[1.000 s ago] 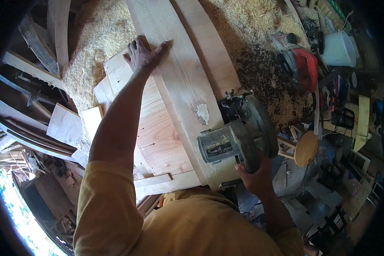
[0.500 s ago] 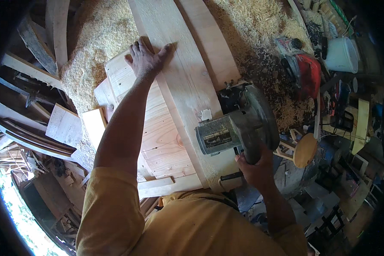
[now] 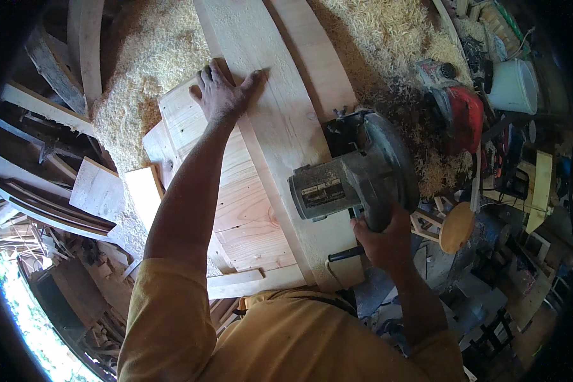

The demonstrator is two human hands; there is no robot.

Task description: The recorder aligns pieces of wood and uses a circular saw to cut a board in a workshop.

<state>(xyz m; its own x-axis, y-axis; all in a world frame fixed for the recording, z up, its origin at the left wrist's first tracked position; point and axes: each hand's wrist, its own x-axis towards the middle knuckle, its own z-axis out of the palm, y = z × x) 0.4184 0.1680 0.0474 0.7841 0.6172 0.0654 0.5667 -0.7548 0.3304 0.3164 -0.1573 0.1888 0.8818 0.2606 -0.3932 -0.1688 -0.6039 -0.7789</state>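
My right hand (image 3: 386, 239) grips the rear handle of a circular saw (image 3: 318, 189). The saw rests across the right edge of a long pale board (image 3: 267, 95), its round dark guard on the right; the blade is hidden. Farther up the board, my left hand (image 3: 223, 95) lies with fingers spread across its left edge, the thumb on the top face. Under and left of this board are wide planks (image 3: 245, 219) with knots and small holes. A dark power cord with a thick sleeve (image 3: 346, 254) runs out below the saw handle.
Wood shavings (image 3: 153, 76) heap around the boards. To the right sit a red power tool (image 3: 463, 118), a white bucket (image 3: 514, 86) and a round wooden stool (image 3: 456, 227). Another plank (image 3: 318, 51) lies right of the long board. Curved timber pieces (image 3: 51, 207) pile at left.
The saw has slid a little way forward along the board, away from me, and now covers a pale patch seen before. My left hand stays at the board's edge.
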